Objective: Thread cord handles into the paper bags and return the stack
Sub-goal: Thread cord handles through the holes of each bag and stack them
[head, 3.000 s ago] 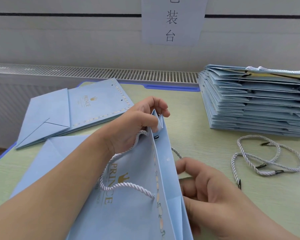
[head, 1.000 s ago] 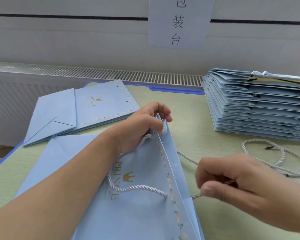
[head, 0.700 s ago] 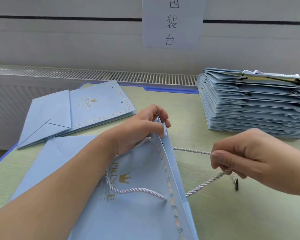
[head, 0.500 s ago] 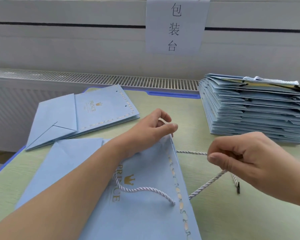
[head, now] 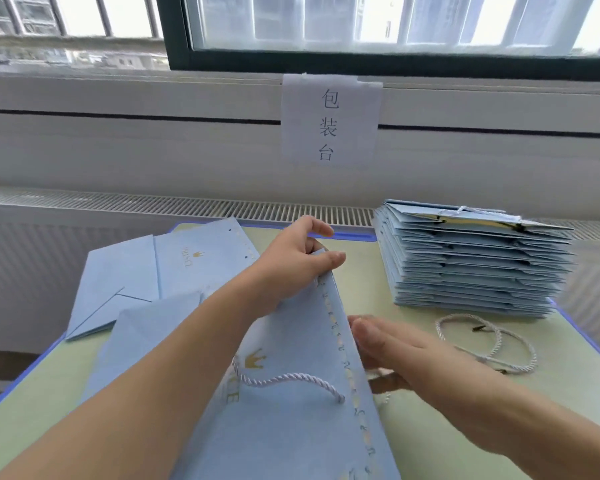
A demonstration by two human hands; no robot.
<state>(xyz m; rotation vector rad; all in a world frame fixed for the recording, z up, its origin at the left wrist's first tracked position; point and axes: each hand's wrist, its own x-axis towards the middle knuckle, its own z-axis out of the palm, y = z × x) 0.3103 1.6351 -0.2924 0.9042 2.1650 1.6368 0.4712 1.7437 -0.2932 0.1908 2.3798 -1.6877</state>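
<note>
Left hand (head: pixel 291 268) on bag (head: pixel 291 427), mouth rightward

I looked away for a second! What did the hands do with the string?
The right hand let go of the cord it was pulling and moved back to the bag's edge, fingers flat. The left hand still pinches the bag's top corner. The stack, loose cords and other bag stayed put.

Item, as I see it: pale green tabletop with blue edging (head: pixel 368 292). At two o'clock, tall stack of folded light-blue paper bags (head: pixel 471 265); at three, loose white twisted cords (head: pixel 489 344); at ten, one flat light-blue paper bag (head: pixel 153 278).
</note>
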